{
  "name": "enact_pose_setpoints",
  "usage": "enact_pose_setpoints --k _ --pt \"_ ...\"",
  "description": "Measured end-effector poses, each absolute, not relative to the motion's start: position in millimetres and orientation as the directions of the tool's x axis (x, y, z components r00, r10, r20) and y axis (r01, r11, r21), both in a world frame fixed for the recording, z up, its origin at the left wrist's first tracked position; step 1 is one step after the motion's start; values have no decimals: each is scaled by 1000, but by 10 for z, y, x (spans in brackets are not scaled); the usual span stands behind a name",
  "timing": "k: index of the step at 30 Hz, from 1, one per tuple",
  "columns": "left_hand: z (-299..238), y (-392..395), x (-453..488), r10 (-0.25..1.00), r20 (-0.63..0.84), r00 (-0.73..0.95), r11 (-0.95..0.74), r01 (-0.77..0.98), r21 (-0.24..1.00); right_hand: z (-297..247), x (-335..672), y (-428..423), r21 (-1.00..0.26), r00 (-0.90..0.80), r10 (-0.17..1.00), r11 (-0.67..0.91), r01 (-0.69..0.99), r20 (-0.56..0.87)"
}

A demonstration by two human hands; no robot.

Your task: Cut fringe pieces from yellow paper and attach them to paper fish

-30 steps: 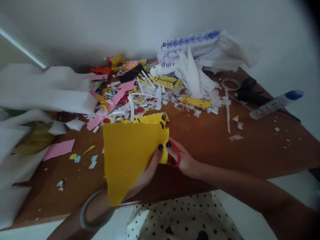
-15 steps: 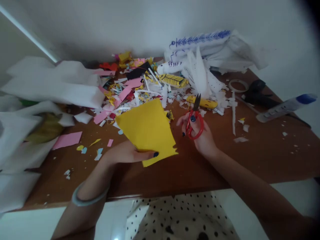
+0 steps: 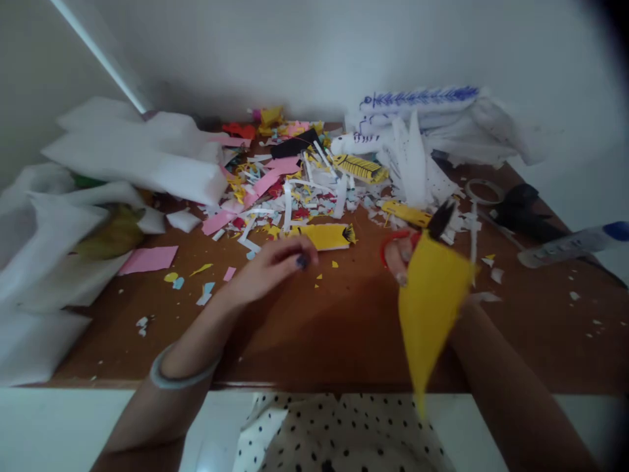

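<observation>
My right hand [image 3: 400, 255] grips red-handled scissors [image 3: 383, 246] with dark blades. A sheet of yellow paper [image 3: 432, 295] hangs from the same hand, covering most of it, with one corner pointing down past the table edge. My left hand [image 3: 280, 265] holds nothing. Its fingers stretch forward, a little bent, with the thumb apart beneath them. Just beyond those fingertips lies a yellow strip [image 3: 327, 236] with black marks at its right end. Small yellow scraps [image 3: 335, 264] are scattered on the brown table [image 3: 324, 328] between my hands.
A heap of paper clippings [image 3: 275, 180] covers the back middle. White foam-like pieces [image 3: 132, 154] pile up on the left, by a pink paper piece [image 3: 149, 259]. To the right are a tape ring [image 3: 484, 191], a black tool [image 3: 523, 213] and a blue-capped tube [image 3: 570, 248].
The yellow paper has passed from my left hand to my right, swinging rightward and turning to hang. My left hand is emptied, and the yellow strip behind the paper is uncovered.
</observation>
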State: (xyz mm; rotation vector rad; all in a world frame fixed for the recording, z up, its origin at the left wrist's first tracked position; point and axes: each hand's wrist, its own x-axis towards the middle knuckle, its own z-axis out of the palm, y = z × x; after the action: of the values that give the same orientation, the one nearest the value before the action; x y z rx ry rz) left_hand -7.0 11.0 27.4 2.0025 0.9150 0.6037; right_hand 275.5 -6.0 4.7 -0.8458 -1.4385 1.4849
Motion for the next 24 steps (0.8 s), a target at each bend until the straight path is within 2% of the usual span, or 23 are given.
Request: enact_pose_setpoints --k 1,2,4,6,10,12,17,21,24 --pt "244 166 -112 877 190 442 -426 529 734 49 2779 -20 -987 -398 911 57 -152 114" --pt "206 220 -147 895 263 361 -445 665 600 51 2792 7 -981 -410 903 57 -186 131" --pt "111 309 -192 879 319 356 -460 809 365 62 2806 14 -970 -420 897 40 -239 141" --pt "12 366 -204 871 289 397 -471 842 263 89 2837 -23 -978 -415 906 -2 -210 88" --pt "-124 424 -185 870 191 454 -490 836 247 166 2993 -64 -982 -350 919 -151 111 -181" --pt "-145 438 -176 863 177 473 -503 832 233 179 3084 -26 -955 -257 933 -196 222 -251" --pt "-61 369 -153 824 301 480 -536 833 138 140 3240 61 -927 30 969 -245 284 -247" --pt "36 233 -187 730 484 483 -558 830 13 155 3342 60 -931 76 968 -250 265 -238" --pt "54 186 -259 695 568 440 -552 834 28 145 3481 88 -926 123 982 -175 335 -141"
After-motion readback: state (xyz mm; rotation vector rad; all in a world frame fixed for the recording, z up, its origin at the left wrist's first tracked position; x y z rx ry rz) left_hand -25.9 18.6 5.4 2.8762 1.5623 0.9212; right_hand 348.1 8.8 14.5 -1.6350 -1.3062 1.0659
